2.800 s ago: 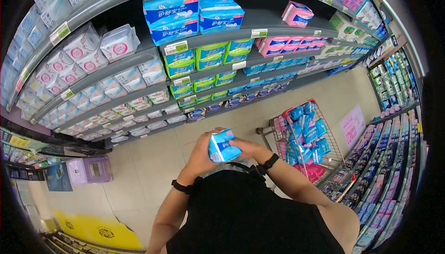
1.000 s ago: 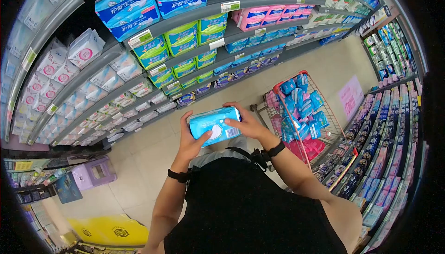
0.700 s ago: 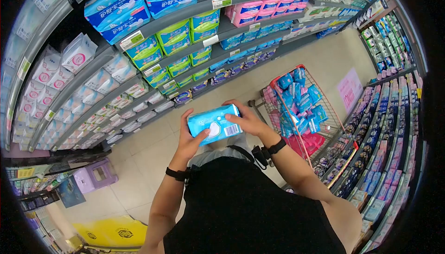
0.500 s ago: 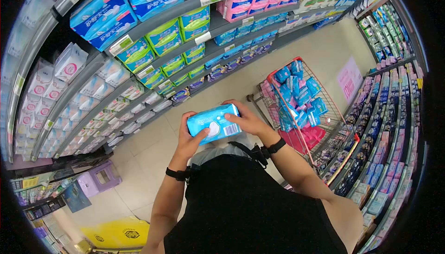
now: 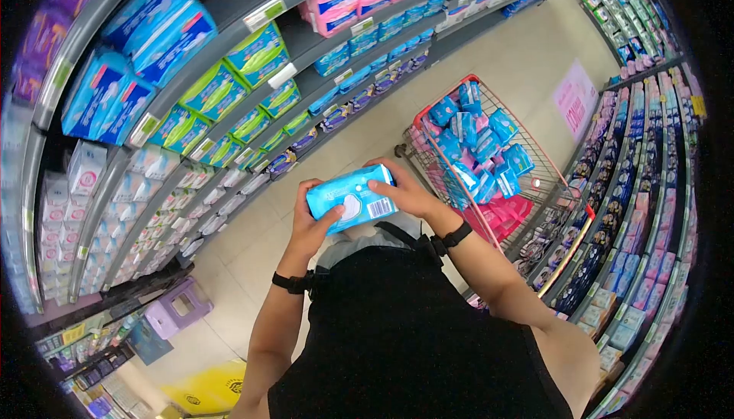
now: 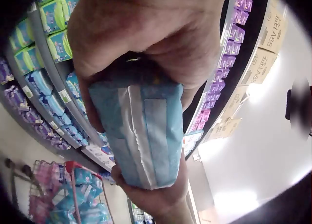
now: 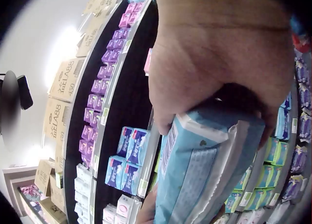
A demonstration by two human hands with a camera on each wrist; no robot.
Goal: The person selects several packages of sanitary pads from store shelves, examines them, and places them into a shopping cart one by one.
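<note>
A light-blue soft pack point(image 5: 350, 201) with a barcode and a white oval print is held in front of the body by both hands. The left hand point(image 5: 307, 222) grips its left end, thumb across the printed face. At the right end, the right hand point(image 5: 411, 190) grips it with the thumb near the barcode. In the left wrist view the pack's sealed end point(image 6: 141, 136) faces the camera below the left hand point(image 6: 146, 34). In the right wrist view the right hand point(image 7: 219, 53) covers the top of the pack point(image 7: 204, 165).
A wire cart point(image 5: 535, 160) with a red rim, holding many blue and pink packs, stands to the right. Stocked shelves point(image 5: 229, 44) curve along the left and front; another stocked shelf point(image 5: 642, 212) lines the right. A purple stool point(image 5: 177, 309) stands at lower left.
The head view has turned, so shelves and cart appear shifted. Since the oldest frame, the pack has been turned to show its barcode face; both hands still hold it.
</note>
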